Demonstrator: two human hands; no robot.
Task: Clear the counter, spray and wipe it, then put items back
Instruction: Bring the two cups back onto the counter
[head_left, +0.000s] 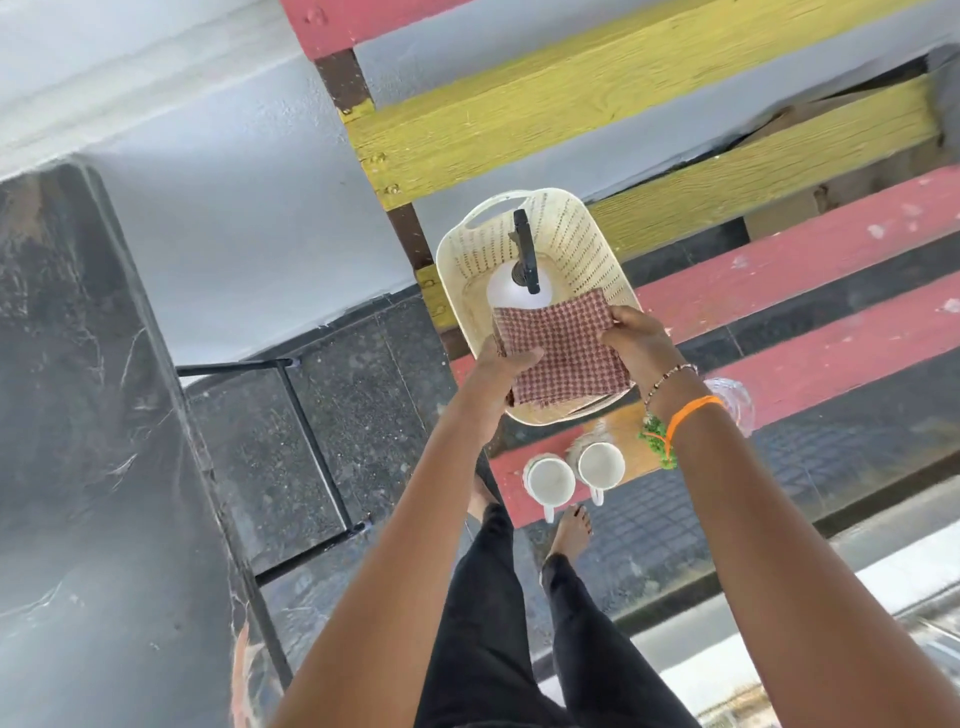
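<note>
Both hands, left (506, 371) and right (636, 338), grip the cloth (563, 353) with their fingers over the basket (582, 234) at frame centre, likely stowing it; next, releasing it inside.

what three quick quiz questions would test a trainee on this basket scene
1. True or false: the spray bottle stands inside the cream basket.
2. Which hands hold the checked cloth? A) left only B) right only C) both
3. Fill in: ___ white mugs sit on the red bench below the basket.

Key: 1 true. 2 C: the left hand and right hand each grip a side of the cloth. 3 two.
</note>
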